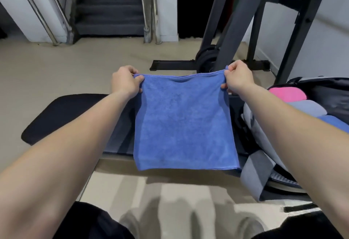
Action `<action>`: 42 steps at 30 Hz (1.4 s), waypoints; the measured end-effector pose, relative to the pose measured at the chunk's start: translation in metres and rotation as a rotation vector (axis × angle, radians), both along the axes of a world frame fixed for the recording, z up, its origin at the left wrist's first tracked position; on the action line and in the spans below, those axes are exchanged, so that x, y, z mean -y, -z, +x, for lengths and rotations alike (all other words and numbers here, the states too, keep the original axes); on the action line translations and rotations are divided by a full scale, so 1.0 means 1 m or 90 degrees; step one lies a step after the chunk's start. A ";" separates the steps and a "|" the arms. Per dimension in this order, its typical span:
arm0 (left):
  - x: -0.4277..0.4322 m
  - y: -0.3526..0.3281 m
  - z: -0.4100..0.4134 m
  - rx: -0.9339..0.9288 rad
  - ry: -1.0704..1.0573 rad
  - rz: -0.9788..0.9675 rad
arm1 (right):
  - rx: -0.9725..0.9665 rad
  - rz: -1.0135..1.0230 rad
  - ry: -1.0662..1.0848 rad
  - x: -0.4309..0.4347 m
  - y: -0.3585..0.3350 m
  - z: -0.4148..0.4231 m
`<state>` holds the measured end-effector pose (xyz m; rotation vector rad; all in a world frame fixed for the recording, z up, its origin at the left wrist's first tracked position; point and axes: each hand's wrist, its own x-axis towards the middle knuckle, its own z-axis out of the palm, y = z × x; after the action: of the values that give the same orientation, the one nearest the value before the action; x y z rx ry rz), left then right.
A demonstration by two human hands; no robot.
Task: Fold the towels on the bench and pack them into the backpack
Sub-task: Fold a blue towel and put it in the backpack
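Currently: blue towel [184, 123] pinched at top corners by left hand [125, 82] and right hand [238, 77] | doubled layers hung over bench [62, 114] | risk: corner slipped, edges misaligned, fold lost before backpack [324, 95]

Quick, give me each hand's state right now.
Left hand: closed, pinching the top left corner of the blue towel.
Right hand: closed, pinching the towel's top right corner.

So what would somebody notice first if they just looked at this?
The big blue towel, held up in the middle over the black bench. The left hand and the right hand each pinch a top corner. At the right, an open backpack holds a pink towel.
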<state>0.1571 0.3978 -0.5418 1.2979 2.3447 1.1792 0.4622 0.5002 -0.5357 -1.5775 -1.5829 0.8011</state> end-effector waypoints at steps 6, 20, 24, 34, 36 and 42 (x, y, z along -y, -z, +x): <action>-0.025 0.004 -0.010 0.006 0.009 0.033 | -0.057 -0.031 -0.006 -0.023 -0.002 -0.005; 0.080 0.052 -0.010 -0.150 0.225 -0.082 | 0.242 0.036 -0.298 0.054 0.049 0.050; 0.098 0.068 -0.003 -0.172 0.278 -0.145 | 0.463 0.096 -0.374 0.066 0.067 0.055; 0.109 0.078 -0.006 -0.258 0.315 -0.140 | 0.556 0.168 -0.378 0.072 0.071 0.064; 0.110 0.080 -0.006 -0.304 0.332 -0.148 | 0.589 0.153 -0.393 0.077 0.072 0.063; 0.106 0.079 0.004 -0.465 0.312 -0.243 | 0.753 0.126 -0.378 0.089 0.062 0.049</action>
<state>0.1608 0.2915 -0.6208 2.2136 2.2558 0.0914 0.5115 0.4112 -0.5980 -1.4861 -2.9331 -0.1509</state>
